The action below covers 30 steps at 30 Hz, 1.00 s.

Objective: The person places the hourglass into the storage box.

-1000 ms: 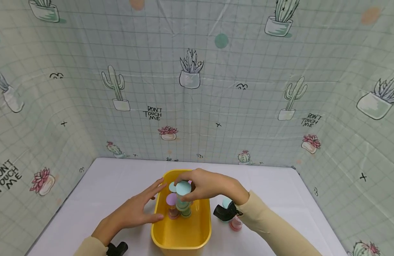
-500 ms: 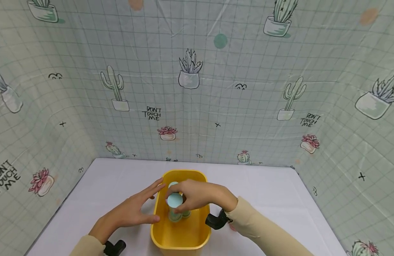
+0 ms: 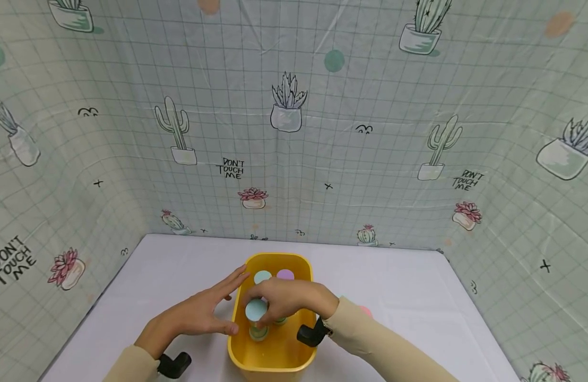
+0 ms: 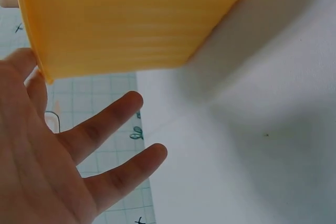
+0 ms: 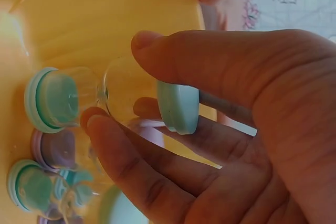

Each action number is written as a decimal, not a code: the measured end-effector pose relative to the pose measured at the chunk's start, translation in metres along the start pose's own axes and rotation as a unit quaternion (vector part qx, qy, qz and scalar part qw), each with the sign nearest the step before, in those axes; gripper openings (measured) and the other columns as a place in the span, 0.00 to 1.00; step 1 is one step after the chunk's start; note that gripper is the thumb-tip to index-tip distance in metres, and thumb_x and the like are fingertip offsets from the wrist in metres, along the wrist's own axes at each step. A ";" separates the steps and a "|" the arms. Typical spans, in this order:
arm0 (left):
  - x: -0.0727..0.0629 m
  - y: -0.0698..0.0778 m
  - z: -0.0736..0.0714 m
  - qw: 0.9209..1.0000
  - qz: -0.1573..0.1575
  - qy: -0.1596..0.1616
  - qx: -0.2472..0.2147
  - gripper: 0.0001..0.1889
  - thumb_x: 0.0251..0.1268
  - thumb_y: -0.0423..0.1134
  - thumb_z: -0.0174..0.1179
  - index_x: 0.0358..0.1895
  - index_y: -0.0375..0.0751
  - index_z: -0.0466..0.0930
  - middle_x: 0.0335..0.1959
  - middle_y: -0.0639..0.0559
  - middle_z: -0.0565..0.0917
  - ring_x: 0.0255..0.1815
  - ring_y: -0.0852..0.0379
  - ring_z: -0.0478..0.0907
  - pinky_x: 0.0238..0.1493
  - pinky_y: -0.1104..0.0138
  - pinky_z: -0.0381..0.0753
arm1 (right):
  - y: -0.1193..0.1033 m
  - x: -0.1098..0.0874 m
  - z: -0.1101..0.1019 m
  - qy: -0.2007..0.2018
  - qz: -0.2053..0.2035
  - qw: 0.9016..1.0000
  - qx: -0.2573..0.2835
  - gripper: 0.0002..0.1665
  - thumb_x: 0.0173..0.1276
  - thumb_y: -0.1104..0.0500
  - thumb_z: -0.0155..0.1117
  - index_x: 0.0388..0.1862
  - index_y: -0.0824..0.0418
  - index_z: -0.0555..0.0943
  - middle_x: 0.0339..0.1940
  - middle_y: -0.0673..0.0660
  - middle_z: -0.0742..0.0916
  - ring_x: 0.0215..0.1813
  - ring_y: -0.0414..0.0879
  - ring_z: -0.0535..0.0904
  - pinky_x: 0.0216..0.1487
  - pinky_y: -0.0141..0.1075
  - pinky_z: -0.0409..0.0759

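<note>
My right hand point(image 3: 289, 298) reaches into a yellow plastic bin point(image 3: 275, 363) and holds a small sand timer point(image 3: 256, 311) with mint caps. In the right wrist view, thumb and fingers curl round its clear upper bulb and top cap point(image 5: 181, 109); mint sand lies in the lower bulb. The timer stands upright, its base close over the bin floor. Behind it are more timers, one mint-capped point(image 3: 262, 277) and one purple-capped point(image 3: 285, 274); my right hand partly hides the group. My left hand point(image 3: 203, 314), fingers spread, touches the bin's left rim.
The bin stands on a white-covered table point(image 3: 189, 265). To its right, a pink cap point(image 3: 366, 311) peeks out behind my right sleeve point(image 3: 370, 334). A patterned cloth point(image 3: 303, 159) encloses the back and sides.
My right hand has carried the mint-capped timer toward the front left of the bin and lowered it. The mint and purple caps at the back now show. My left hand keeps its place.
</note>
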State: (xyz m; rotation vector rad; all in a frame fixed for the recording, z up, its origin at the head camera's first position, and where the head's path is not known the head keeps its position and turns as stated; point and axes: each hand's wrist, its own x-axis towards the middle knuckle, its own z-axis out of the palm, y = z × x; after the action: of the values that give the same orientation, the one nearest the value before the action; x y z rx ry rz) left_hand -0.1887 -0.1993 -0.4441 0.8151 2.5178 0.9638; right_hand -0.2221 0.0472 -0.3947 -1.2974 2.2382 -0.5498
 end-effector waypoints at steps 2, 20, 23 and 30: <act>0.000 0.001 0.000 1.000 0.003 -0.001 0.001 0.55 0.62 0.58 0.69 0.85 0.58 0.43 0.87 0.57 0.38 0.67 0.39 0.76 0.61 0.38 0.77 | 0.000 0.002 0.002 -0.004 0.005 1.000 -0.003 0.20 0.66 0.58 0.76 0.56 0.52 0.84 0.52 0.44 0.87 0.49 0.31 0.78 0.56 0.24 0.78; 0.000 0.002 0.002 1.000 0.014 0.002 -0.004 0.54 0.65 0.55 0.69 0.86 0.56 0.41 0.87 0.55 0.37 0.66 0.41 0.76 0.61 0.39 0.77 | -0.003 0.014 0.013 -0.053 -0.005 0.995 -0.088 0.24 0.61 0.63 0.79 0.56 0.54 0.86 0.51 0.41 0.88 0.49 0.29 0.79 0.57 0.20 0.75; 0.000 0.003 0.001 1.000 0.014 0.004 -0.006 0.54 0.65 0.54 0.70 0.86 0.56 0.41 0.87 0.55 0.37 0.66 0.41 0.76 0.61 0.38 0.76 | -0.003 0.014 0.012 -0.056 0.005 0.994 -0.091 0.24 0.61 0.63 0.79 0.56 0.52 0.86 0.51 0.41 0.88 0.50 0.29 0.79 0.58 0.21 0.76; 0.000 0.004 0.000 1.000 0.015 0.002 -0.018 0.54 0.65 0.54 0.69 0.86 0.56 0.41 0.87 0.55 0.37 0.65 0.41 0.75 0.61 0.37 0.76 | -0.005 0.013 0.010 -0.048 0.011 0.994 -0.093 0.22 0.62 0.64 0.77 0.55 0.51 0.87 0.51 0.40 0.88 0.50 0.30 0.79 0.57 0.22 0.76</act>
State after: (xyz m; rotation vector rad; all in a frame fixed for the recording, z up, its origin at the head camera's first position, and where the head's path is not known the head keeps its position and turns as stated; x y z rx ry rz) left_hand -0.1867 -0.1968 -0.4414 0.8426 2.4921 1.0175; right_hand -0.2184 0.0322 -0.4023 -1.3583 2.2632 -0.2687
